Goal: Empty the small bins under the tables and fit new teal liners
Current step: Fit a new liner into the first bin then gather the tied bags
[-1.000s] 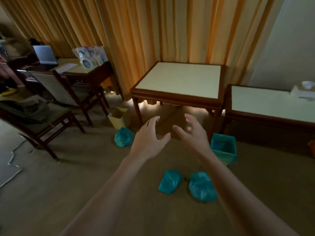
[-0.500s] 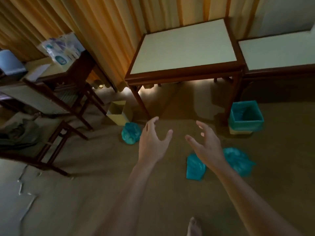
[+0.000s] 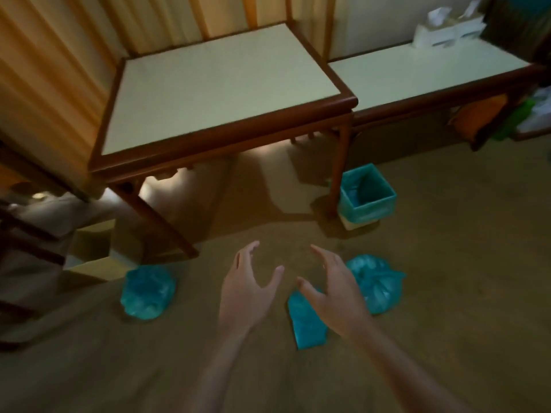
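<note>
Both bare hands are held out above the brown carpeted floor (image 3: pixel 447 293), the left hand (image 3: pixel 247 287) and right hand (image 3: pixel 337 293) each with fingers spread apart and nothing gripped. A flat folded teal plastic liner (image 3: pixel 307 326) is seen on the floor, partly covered by the right hand. Two bunched teal plastic bags lie nearby, one to the right (image 3: pixel 377 286) and one to the left (image 3: pixel 147 292). A small square bin fitted with a teal liner (image 3: pixel 368 196) stands beside the leg of the wood-framed, cream-topped surface (image 3: pixel 214 84).
</note>
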